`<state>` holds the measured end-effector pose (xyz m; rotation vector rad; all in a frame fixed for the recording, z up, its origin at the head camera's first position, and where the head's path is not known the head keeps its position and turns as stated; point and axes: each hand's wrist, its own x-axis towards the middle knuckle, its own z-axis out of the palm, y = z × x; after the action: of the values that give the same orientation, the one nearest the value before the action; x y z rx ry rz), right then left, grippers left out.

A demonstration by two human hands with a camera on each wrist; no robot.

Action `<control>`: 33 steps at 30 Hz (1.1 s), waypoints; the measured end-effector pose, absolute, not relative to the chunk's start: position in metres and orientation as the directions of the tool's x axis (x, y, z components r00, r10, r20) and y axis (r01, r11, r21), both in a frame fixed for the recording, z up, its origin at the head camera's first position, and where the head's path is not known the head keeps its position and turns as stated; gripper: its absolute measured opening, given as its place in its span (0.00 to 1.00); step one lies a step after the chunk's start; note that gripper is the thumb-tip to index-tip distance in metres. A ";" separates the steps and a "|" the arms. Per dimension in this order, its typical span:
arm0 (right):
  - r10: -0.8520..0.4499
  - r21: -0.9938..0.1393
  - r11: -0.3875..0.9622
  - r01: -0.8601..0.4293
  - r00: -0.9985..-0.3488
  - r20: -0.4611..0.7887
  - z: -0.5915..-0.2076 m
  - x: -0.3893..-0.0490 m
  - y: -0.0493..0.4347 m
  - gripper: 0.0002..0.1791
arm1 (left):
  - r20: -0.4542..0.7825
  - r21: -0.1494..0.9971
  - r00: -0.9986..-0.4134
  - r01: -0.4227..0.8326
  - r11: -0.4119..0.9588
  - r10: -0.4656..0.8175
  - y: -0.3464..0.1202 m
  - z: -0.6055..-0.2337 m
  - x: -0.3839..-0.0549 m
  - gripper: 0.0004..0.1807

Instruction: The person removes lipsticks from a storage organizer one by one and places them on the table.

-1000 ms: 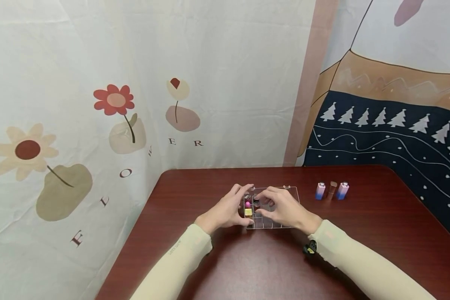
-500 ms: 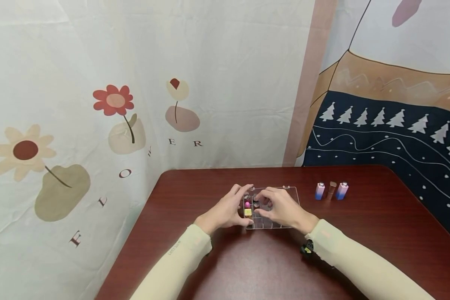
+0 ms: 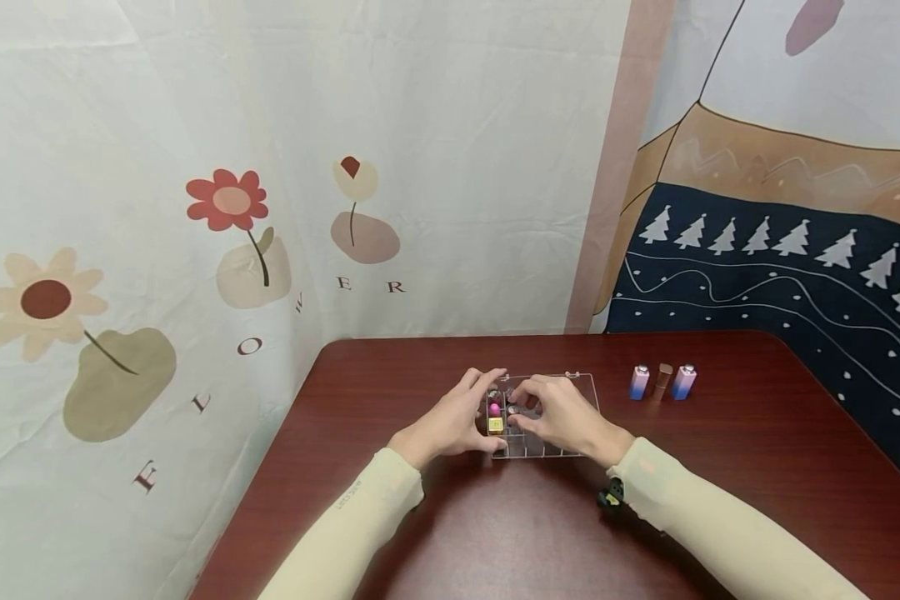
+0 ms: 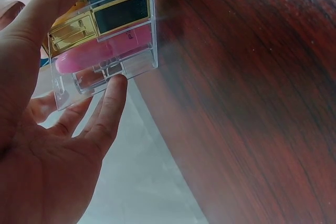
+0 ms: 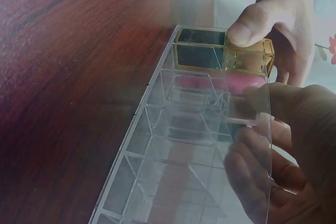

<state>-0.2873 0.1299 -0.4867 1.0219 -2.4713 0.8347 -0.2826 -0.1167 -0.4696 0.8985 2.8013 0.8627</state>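
Nearest, two smooth, pale cloth sleeves (image 3: pixel 345 521), with one small black device (image 3: pixel 611 493) at the right cuff. Next, two bare hands at one hard, clear plastic box (image 5: pixel 157 153) on the table: left hand (image 3: pixel 450 421) grasping its left end, thumb on the near side, fingers on the far; right hand (image 3: pixel 566 417) with curled fingers pinching one small tube (image 3: pixel 513 410), partly hidden, in the second column. Along the left column, three upright lipsticks: one boxy, gold and black (image 4: pixel 121 13), in front; one rounded, glossy pink (image 4: pixel 86 56), behind; one dark (image 3: pixel 494 395), farthest back. To the right, apart from the box, three bottles in a row: two square, pink fading to blue (image 3: pixel 640 382), and one brown (image 3: pixel 662 382) between. Beneath, one glossy, red-brown, wood-grained table (image 3: pixel 420 358). Farthest, creased fabric hangings: off-white (image 3: pixel 465 150) with three printed flowers, navy (image 3: pixel 720 283) with eight white trees.
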 end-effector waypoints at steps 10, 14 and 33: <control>-0.520 -0.401 0.597 -0.695 -0.715 0.467 -0.482 -0.286 0.129 0.12 | 0.092 0.528 -0.826 0.514 0.676 0.557 -0.116 -0.471 -0.284 0.66; -0.520 -0.407 0.604 -0.685 -0.726 0.450 -0.481 -0.286 0.130 0.11 | 0.092 0.525 -0.825 0.516 0.677 0.558 -0.116 -0.471 -0.284 0.66; -0.545 -0.434 0.612 -0.662 -0.750 0.376 -0.473 -0.287 0.132 0.10 | 0.097 0.516 -0.825 0.520 0.681 0.557 -0.116 -0.472 -0.283 0.66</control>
<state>-0.2872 0.1322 -0.4732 0.9977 -2.6306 0.8338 -0.2834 -0.1159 -0.4721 0.9036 2.8170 0.8331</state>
